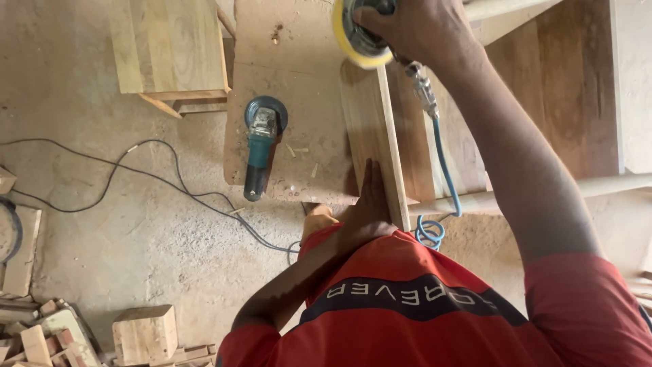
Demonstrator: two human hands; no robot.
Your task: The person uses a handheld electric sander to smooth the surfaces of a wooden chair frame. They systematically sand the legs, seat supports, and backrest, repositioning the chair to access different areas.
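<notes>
Fingers [372, 187] press a plank [370, 129] above the dusty concrete floor [136, 231].

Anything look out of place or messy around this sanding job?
An angle grinder lies loose on the board beside the plank, small wood chips near it. Its cord trails across the dusty floor.

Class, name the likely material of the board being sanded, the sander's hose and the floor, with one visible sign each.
Board: bare, unfinished wood; pale with visible grain.
Hose: probably plastic; blue, smooth, coiled.
Floor: seemingly concrete; grey-tan, rough, dusty.
</notes>
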